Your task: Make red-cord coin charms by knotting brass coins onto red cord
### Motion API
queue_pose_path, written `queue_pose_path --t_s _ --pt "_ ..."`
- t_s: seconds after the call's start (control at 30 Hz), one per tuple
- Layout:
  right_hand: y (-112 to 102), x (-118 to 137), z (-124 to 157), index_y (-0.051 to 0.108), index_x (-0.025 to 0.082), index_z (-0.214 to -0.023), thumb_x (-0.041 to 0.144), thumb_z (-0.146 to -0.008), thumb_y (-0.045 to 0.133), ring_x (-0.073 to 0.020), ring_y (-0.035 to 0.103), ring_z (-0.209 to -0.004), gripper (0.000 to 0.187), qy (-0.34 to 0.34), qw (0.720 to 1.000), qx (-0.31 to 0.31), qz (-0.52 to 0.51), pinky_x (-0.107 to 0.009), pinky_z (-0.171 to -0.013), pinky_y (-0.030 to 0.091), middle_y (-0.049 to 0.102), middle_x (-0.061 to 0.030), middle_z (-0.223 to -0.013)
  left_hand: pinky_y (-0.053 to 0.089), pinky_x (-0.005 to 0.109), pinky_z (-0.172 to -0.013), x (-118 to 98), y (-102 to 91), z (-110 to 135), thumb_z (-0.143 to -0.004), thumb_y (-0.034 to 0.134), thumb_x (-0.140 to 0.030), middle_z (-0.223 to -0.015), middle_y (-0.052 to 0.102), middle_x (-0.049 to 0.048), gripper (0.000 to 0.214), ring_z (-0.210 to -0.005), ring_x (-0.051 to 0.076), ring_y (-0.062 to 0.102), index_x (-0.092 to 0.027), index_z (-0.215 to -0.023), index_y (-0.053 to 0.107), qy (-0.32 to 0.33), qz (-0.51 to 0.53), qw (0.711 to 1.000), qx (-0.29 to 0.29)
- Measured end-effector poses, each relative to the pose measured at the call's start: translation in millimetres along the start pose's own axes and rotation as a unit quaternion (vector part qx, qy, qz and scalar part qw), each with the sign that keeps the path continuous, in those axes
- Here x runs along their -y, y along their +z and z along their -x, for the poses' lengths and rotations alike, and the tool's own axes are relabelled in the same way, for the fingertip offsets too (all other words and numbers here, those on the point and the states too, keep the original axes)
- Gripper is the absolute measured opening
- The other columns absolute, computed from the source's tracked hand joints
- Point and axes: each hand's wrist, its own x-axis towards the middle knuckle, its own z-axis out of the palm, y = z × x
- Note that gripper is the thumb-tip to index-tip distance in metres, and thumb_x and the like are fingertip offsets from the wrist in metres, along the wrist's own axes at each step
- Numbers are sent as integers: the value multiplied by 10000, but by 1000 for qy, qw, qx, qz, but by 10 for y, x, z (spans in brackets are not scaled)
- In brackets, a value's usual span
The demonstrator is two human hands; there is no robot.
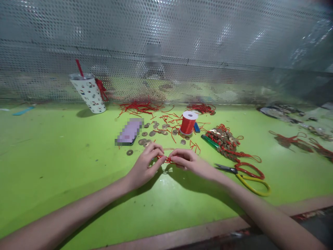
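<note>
A: Red cord [168,160], position?
B: Mid-frame, just below centre, long axis roughly left-right.
A: Grips?
B: Left hand [145,164] and right hand [193,164] each pinch it, fingertips closed; neither nearer.

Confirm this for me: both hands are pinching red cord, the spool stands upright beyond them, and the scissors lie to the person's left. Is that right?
Not quite: the scissors lie to the person's right, as the head view shows. The rest holds: the left hand and right hand pinch red cord, and the spool stands upright beyond them.
</note>
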Motion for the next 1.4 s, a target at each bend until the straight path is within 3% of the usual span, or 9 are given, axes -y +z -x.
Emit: queue_pose_path --t_s 0.2,0.5,0.6,0.8,1.07,1.17,1.3,1.4 --pt "69 -31 -31 733 202 -883 471 -919 676 -153 513 -709 277 -12 999 -35 28 -314 -649 386 652 -27 -826 475 345 -886 -17 8 2 -1013 531 -231 -1010 581 58 140 -983 203 576 -186 -898 595 22 -8 1000 5" --pt "71 -85 -57 697 206 -833 513 -912 660 -159 492 -674 320 -27 995 -80 46 -315 -620 372 623 -12 -743 504 375 -889 0 -2 -29 -1001 556 -281 -989 611 56 150 -988 213 594 -191 -894 610 -20 -11 999 -28" --pt "76 -90 -70 691 202 -855 442 -916 658 -161 510 -701 251 -35 994 -96 42 -319 -647 380 638 -23 -784 522 365 -851 18 -5 -27 -990 576 -296 -1013 594 66 154 -1006 218 596 -195 -884 621 -39 -4 997 -60" --pt "71 -79 -81 676 190 -856 419 -925 645 -144 464 -649 241 -27 994 -103 37 -308 -612 347 563 0 -704 506 425 -969 39 -15 4 -953 637 -261 -1076 571 66 114 -1087 230 577 -196 -859 641 -22 -42 986 -160" --pt "72 -62 -82 639 199 -828 441 -942 630 -137 432 -597 268 -20 995 -91 40 -299 -551 314 508 15 -640 517 429 -938 21 -19 -3 -959 640 -259 -1034 585 51 102 -1040 229 594 -201 -876 625 -5 -92 977 -195" --pt "19 -57 -77 618 203 -801 480 -937 629 -127 410 -562 309 -18 995 -93 19 -294 -529 300 495 19 -622 487 484 -975 -15 -6 13 -938 671 -245 -1097 597 67 57 -1105 268 571 -219 -974 636 30 -179 960 -216" --pt "-64 -50 -78 592 202 -792 544 -896 668 -111 409 -539 365 -12 994 -98 -54 -278 -509 285 514 20 -647 478 501 -982 -95 35 73 -902 709 -222 -1238 599 94 288 -1176 310 541 -273 -1179 654 143 -279 934 -174" --pt "-45 -61 -82 589 197 -782 573 -853 706 -104 407 -523 400 -2 993 -83 -86 -266 -498 282 502 32 -625 469 453 -946 -136 56 112 -870 711 -128 -1049 690 59 383 -994 259 596 -292 -1215 673 235 -320 906 -148"
